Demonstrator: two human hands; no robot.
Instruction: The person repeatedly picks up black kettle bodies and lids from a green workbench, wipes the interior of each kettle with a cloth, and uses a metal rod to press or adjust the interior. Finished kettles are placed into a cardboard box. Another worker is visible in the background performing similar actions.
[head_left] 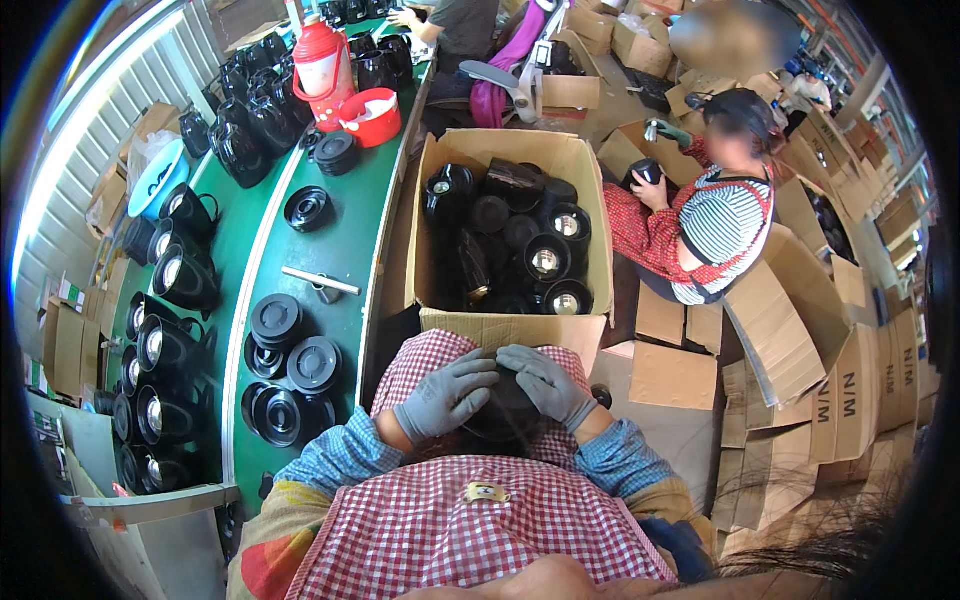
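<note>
In my lap rests a rounded, glossy black jug, partly covered by my hands, so its ends do not show. My left hand, in a grey glove, curves over its left upper side with the fingers together. From the right, my right hand, gloved alike, wraps over the top of the jug, its fingertips close to those of the left. Just ahead of my knees stands an open cardboard box holding several black jugs, some showing silvery inner linings.
Left is a green bench with black lids, a metal tool with a pale handle, more jugs, a red flask and a red basin. A co-worker sits right, holding a black jug. Cartons lie beyond.
</note>
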